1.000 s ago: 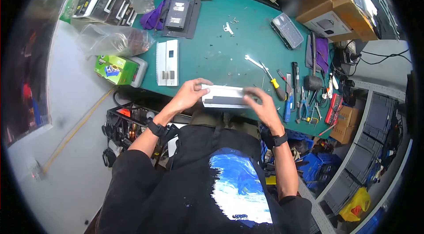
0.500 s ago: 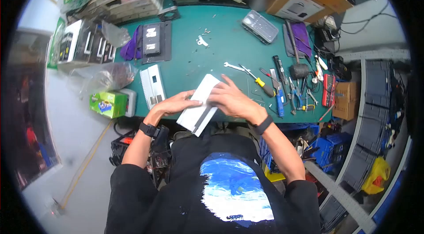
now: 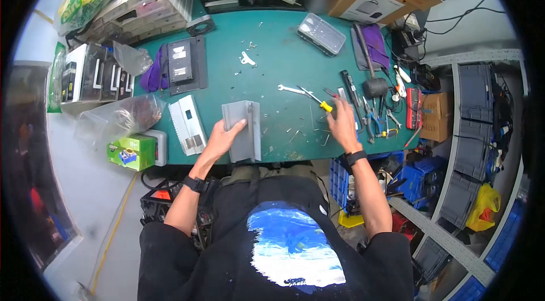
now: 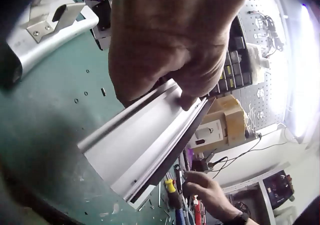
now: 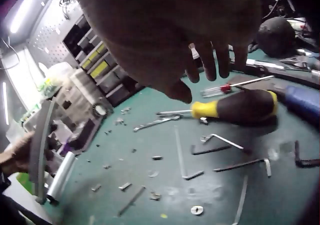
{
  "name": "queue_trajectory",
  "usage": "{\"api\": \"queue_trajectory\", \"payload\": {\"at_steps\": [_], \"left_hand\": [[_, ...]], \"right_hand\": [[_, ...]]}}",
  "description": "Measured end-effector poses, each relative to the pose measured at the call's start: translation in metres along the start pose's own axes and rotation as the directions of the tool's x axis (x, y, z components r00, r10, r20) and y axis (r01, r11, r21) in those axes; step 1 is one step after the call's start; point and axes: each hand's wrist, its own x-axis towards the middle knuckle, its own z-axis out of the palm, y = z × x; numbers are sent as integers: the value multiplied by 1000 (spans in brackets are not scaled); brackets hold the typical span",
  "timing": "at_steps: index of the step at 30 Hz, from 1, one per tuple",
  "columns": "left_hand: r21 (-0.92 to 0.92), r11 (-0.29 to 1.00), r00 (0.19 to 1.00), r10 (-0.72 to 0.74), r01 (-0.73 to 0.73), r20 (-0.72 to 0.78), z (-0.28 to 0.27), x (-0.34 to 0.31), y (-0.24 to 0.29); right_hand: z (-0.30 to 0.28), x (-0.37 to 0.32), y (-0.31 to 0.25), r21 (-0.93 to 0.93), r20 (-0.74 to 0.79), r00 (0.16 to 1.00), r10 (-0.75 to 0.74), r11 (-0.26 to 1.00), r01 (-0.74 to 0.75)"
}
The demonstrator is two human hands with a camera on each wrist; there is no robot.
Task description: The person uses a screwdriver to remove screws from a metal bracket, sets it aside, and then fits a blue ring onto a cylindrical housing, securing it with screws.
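Observation:
My left hand grips a silver-grey metal profile near the bench's front edge, thumb over its face. The left wrist view shows the profile's channelled inner side and a dark strip along one edge. My right hand is empty, over the tools on the right, fingers extended. Close below those fingers in the right wrist view lies a screwdriver with a yellow and black handle. A wrench and several hex keys lie near it.
A second silver housing piece lies left of my left hand. Pliers, a rubber mallet and a red multimeter are at the right. Small screws and a white bracket lie mid-bench. A clear-lidded case sits farther back.
The profile was turned from lying crosswise in both hands to pointing away from me, in the left hand alone. My right hand let go of it and moved right over the tools.

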Motion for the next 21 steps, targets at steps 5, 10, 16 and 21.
{"api": "queue_trajectory", "payload": {"at_steps": [5, 10, 16, 21], "left_hand": [[-233, 973, 999, 6, 4, 41, 3, 4, 1], [-432, 902, 1000, -17, 15, -1, 9, 6, -8], [-568, 823, 1000, 5, 8, 22, 38, -5, 8], [-479, 878, 979, 92, 8, 184, 87, -10, 49]], "right_hand": [[12, 3, 21, -83, 102, 992, 78, 994, -70], [-1, -1, 17, -13, 45, 999, 16, 1000, -15], [-50, -15, -3, 183, 22, 998, -53, 982, 48], [-98, -39, -7, 275, 2, 999, -33, 961, 31]]}}
